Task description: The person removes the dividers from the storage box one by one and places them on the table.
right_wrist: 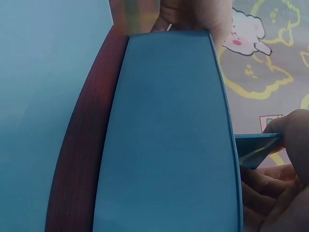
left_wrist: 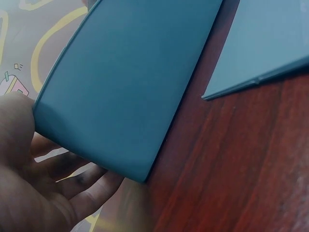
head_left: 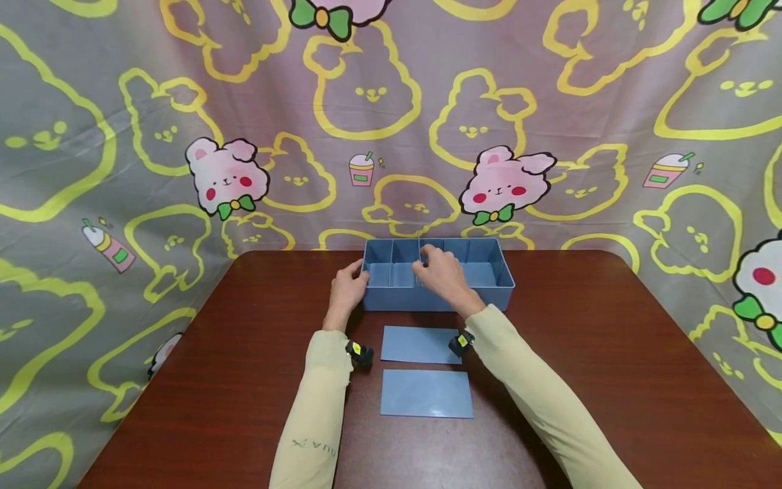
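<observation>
A long blue divided box stands toward the back of the table. At its left end my left hand holds the end wall, with the fingers along the outside in the left wrist view. My right hand is over the middle of the box and pinches a thin blue divider between thumb and fingers. The divider's upper edge rises above the box rim. Other upright partitions split the box into several compartments. The right hand covers part of the middle ones.
Two flat blue panels, a farther one and a nearer one, lie on the brown table in front of the box, between my forearms. A patterned curtain hangs right behind the table's back edge. A small camera sits on each wrist.
</observation>
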The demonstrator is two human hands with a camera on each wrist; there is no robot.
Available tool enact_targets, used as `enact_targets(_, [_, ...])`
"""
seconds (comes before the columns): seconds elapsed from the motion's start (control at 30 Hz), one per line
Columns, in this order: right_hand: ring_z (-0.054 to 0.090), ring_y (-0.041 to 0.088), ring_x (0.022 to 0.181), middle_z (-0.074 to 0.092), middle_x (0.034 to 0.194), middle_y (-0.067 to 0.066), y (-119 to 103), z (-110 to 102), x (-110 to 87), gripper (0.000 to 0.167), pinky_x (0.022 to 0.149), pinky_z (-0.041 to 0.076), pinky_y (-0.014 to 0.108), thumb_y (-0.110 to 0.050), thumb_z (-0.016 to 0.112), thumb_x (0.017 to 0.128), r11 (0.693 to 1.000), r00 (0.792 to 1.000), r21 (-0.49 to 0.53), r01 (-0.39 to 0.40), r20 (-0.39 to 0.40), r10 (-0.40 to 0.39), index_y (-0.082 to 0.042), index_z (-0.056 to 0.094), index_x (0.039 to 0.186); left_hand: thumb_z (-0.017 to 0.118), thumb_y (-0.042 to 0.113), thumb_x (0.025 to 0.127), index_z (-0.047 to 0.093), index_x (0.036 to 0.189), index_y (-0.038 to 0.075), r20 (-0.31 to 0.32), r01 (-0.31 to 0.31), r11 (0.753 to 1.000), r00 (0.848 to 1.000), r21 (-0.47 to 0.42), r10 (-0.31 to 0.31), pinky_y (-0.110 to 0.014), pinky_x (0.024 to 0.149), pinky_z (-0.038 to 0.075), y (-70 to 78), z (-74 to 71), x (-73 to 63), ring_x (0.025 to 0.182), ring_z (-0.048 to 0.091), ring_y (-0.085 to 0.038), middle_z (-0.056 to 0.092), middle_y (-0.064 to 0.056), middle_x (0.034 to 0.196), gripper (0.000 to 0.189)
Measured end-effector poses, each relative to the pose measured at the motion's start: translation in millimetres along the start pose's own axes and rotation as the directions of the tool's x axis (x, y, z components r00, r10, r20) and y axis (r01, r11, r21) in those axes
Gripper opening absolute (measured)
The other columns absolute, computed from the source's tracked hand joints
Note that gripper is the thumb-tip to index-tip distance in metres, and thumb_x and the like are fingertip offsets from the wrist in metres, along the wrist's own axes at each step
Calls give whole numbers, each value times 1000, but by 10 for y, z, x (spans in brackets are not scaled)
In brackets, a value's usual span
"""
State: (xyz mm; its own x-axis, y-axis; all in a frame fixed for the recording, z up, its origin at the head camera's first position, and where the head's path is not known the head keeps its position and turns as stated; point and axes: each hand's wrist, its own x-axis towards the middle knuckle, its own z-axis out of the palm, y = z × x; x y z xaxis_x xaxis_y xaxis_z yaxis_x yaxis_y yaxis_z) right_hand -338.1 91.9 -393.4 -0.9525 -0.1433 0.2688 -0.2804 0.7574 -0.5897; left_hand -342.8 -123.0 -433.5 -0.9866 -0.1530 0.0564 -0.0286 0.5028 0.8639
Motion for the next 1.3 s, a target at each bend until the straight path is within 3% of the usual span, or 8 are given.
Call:
enact_targets(0.8, [40,16,40,54,56,4,-100,-117,32,39,38,26,25,-22,52,90,999,999,-53,-11,-42,9,-3,62,123,49,30,96,50,146,21,16,18,1000,1000,-12,-17,-51,107,41,15,-3,0,133,49,-32,53,-9,145,51])
enact_targets(1.07, [49,17,43,57,58,4,-153,-169,44,33,40,33,26,-19,53,89,999,999,-37,-10,-47,8,-2,63,116,49,29,96,49,146,19,10,4,1000,1000,-20,-4,-47,97,43,12,0,0,119,55,-31,54,-9,145,51])
enact_targets(1.3, [59,14,48,63,60,4,-182,-198,67,22,43,40,27,-18,54,88,1000,999,-29,-9,-47,8,-4,62,104,49,30,96,50,146,20,12,19,1000,1000,-15,-19,-50,102,44,23,-5,-9,126,53,-32,52,-9,147,51])
